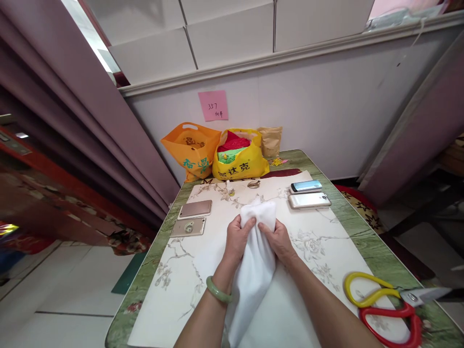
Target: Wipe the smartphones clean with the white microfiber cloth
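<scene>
A white cloth (255, 270) hangs from both hands over the middle of the table, its top edge bunched and the rest trailing toward me. My left hand (237, 237), with a green bangle on the wrist, grips the cloth's upper left side, thumb pressed on top. My right hand (279, 239) pinches the upper right side, its thumb close to the left one. The fingers behind the cloth are partly hidden. Whether anything is wrapped inside the cloth, I cannot tell.
Two phones (188, 227) lie left, two more (310, 200) right. Large scissors (395, 304) with yellow and red handles overhang the right front edge. At the back stand an orange bag (192, 150), a stuffed yellow bag (241, 164) and a brown paper bag (270, 141).
</scene>
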`<state>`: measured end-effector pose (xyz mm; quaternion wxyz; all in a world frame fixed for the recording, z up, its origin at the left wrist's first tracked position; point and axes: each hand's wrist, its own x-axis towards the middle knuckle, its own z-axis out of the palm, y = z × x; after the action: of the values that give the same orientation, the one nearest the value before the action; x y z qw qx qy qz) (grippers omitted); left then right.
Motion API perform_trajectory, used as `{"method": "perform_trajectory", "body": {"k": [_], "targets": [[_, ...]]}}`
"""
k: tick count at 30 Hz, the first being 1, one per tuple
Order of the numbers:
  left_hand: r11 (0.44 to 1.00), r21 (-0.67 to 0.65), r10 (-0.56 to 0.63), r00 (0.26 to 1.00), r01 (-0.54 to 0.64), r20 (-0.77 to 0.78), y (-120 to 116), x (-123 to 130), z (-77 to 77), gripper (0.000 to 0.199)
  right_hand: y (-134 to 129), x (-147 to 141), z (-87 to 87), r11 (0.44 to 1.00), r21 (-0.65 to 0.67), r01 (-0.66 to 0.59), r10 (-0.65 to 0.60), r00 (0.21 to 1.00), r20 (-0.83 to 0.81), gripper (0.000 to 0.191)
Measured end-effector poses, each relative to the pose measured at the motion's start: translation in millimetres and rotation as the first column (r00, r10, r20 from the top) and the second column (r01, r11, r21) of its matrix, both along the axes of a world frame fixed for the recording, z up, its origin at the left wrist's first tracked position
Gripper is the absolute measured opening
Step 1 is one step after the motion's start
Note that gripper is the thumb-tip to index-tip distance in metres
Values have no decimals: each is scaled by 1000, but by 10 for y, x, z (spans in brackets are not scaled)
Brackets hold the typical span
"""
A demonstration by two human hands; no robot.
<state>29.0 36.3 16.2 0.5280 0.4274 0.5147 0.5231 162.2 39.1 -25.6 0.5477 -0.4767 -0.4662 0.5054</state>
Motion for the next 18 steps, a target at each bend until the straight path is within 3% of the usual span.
{"method": "perform_trajectory", "body": {"k": [5,9,14,18], "targets": [[999,19,47,997,-46,-61,42,-23,1,39,-5,6,33,999,-11,-35,35,999,-13,46],[998,-2,-64,998,64,-25,19,-72,7,40,9,4,-5,1000,-12,17,-17,999,32,43],[972,-89,-201,965,218,171,-50,-145,38,55,14,-7,-9,998,-19,54,-53,998,25,46],[959,-239,-55,928,152,368,-86,-215,-22,47,0,-16,35,996,-83,45,-51,996,-73,48]]}}
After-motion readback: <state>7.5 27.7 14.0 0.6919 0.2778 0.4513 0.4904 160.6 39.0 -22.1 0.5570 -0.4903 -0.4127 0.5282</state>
